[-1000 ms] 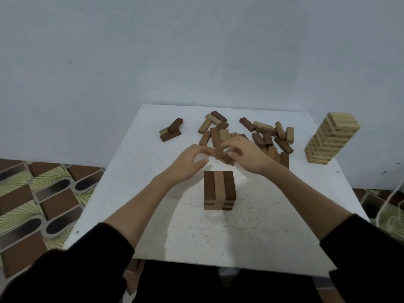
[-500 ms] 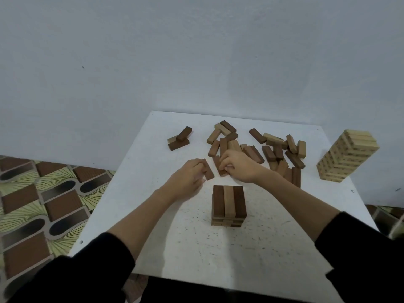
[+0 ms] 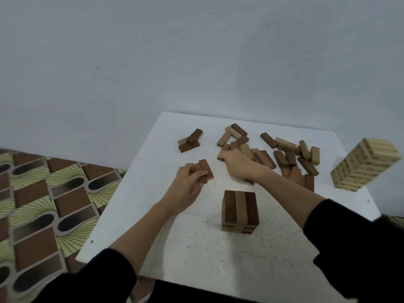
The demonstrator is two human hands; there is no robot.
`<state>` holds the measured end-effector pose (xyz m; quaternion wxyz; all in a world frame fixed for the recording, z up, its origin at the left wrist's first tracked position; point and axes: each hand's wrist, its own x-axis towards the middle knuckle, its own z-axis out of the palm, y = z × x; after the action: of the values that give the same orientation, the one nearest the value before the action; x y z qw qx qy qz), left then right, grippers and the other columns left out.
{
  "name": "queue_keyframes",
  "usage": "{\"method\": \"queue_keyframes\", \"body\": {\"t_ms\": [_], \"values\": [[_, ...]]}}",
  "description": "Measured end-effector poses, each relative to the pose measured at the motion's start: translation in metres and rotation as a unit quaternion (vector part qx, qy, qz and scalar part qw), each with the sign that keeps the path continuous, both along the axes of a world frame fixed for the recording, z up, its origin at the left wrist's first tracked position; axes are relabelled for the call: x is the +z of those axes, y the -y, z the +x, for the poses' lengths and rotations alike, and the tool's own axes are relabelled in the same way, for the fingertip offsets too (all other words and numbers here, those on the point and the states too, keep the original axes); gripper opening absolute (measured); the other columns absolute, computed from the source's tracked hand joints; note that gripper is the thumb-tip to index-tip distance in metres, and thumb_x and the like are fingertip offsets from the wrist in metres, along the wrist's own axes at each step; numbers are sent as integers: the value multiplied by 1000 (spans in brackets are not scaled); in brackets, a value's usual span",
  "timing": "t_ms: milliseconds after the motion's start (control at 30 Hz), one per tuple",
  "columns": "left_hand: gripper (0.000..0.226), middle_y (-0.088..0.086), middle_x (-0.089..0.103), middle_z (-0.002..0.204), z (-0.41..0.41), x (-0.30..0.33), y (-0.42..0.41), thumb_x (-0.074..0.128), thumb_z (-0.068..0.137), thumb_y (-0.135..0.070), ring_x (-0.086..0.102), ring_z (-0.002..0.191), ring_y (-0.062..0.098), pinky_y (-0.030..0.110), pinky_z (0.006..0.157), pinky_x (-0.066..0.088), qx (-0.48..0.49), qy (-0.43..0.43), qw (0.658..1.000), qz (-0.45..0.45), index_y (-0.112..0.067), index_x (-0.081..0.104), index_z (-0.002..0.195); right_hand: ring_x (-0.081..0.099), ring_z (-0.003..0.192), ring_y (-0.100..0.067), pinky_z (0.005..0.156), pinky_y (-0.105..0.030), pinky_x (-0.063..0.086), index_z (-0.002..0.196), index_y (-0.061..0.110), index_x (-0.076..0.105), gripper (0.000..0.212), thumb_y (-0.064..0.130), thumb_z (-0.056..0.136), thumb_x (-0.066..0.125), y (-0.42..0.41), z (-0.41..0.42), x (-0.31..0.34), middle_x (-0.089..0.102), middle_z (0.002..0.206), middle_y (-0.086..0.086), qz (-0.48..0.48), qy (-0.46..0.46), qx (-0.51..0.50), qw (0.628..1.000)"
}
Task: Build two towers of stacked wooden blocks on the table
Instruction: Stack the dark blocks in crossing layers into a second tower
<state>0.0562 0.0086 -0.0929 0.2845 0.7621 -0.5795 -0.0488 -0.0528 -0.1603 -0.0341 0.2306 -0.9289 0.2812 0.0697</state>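
Left hand (image 3: 188, 182) grips two dark blocks (image 3: 205, 170) at the table (image 3: 196, 254) centre-left, right hand (image 3: 237, 164) curls on one block (image 3: 221, 158) at the loose pile (image 3: 284, 156), two towers standing: short one (image 3: 240, 211) and tall pale one (image 3: 365, 164).

left hand (image 3: 189, 178) fingers curled gripping, right hand (image 3: 237, 162) reaching forward, fingers curled

A white square table (image 3: 196, 254) flecked with dark specks was seen. Scattered rectangular wooden blocks (image 3: 284, 158) were dark brown and pale tan. The short stacked wooden tower (image 3: 240, 212) showed 2 dark blocks flanking 1 tan. The tall pale-yellow wooden tower (image 3: 363, 167) was uniformly light. Black sleeves (image 3: 98, 278) were worn. The floor (image 3: 43, 204) was patterned in brown, black and yellow-green.
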Motion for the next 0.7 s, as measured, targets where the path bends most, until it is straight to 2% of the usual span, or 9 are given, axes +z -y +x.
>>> {"method": "queue_keyframes", "body": {"t_ms": [133, 233, 333, 400, 433, 500, 567, 633, 700], "values": [[30, 0, 41, 125, 0, -4, -2, 42, 98, -8, 35, 115, 10, 6, 99, 28, 19, -51, 997, -53, -9, 61, 120, 51, 107, -15, 82, -20, 40, 110, 18, 62, 44, -10, 90, 35, -3, -3, 1, 53, 112, 1, 47, 47, 20, 998], [34, 10, 50, 120, 2, -10, 0, 49, 89, 11, 44, 109, 20, 12, 94, 35, 12, -31, 996, -84, -5, 64, 116, 56, 105, -12, 75, -9, 41, 102, 14, 62, 42, -13, 89, 33, -6, -5, 5, 57, 103, 5, 99, 87, -1, 991], [40, 14, 54, 118, 6, -16, 1, 53, 84, 16, 46, 104, 19, 10, 91, 37, 3, -21, 995, -96, -2, 60, 119, 56, 106, -15, 88, -20, 47, 116, 12, 53, 33, -3, 93, 35, -11, -4, 8, 55, 113, -1, 159, 123, -45, 979], [41, 8, 56, 116, 5, -15, 0, 52, 85, 14, 45, 100, 9, 9, 89, 38, 20, -47, 994, -99, -6, 58, 121, 54, 111, -20, 99, -34, 46, 127, 10, 47, 34, 2, 94, 38, -14, -1, 9, 52, 122, -6, 184, 116, -61, 974], [41, 1, 56, 113, 4, -13, 0, 51, 85, 13, 45, 97, 3, 9, 86, 39, 37, -72, 992, -98, -9, 58, 120, 54, 112, -21, 100, -36, 45, 130, 9, 44, 37, 2, 94, 39, -15, 1, 9, 52, 124, -7, 192, 107, -65, 973], [43, -8, 53, 105, 3, -9, 0, 53, 82, 12, 48, 90, 0, 9, 80, 40, 70, -124, 985, -97, -13, 57, 118, 55, 109, -21, 95, -32, 46, 131, 8, 43, 40, -1, 93, 38, -16, 4, 10, 54, 124, -8, 204, 92, -65, 972], [51, -6, 49, 105, 0, -6, 0, 61, 80, 10, 49, 88, 4, 17, 79, 44, 80, -161, 979, -95, -11, 52, 125, 55, 105, -18, 90, -29, 46, 131, 10, 44, 44, -5, 91, 36, -16, 7, 11, 55, 123, -5, 203, 76, -54, 975], [63, -3, 43, 115, -3, -3, -1, 73, 78, -1, 47, 96, 8, 19, 84, 42, 91, -161, 979, -84, -10, 44, 134, 54, 104, -14, 91, -28, 45, 130, 11, 46, 47, -8, 89, 35, -18, 11, 12, 56, 125, -3, 198, 66, -35, 977], [80, 2, 40, 128, -1, -5, -1, 82, 72, -17, 39, 115, 14, 23, 93, 39, 114, -130, 983, -67, -10, 39, 139, 52, 105, -10, 90, -22, 44, 129, 10, 48, 47, -11, 89, 34, -20, 13, 12, 55, 127, -4, 196, 62, -13, 978]]}}
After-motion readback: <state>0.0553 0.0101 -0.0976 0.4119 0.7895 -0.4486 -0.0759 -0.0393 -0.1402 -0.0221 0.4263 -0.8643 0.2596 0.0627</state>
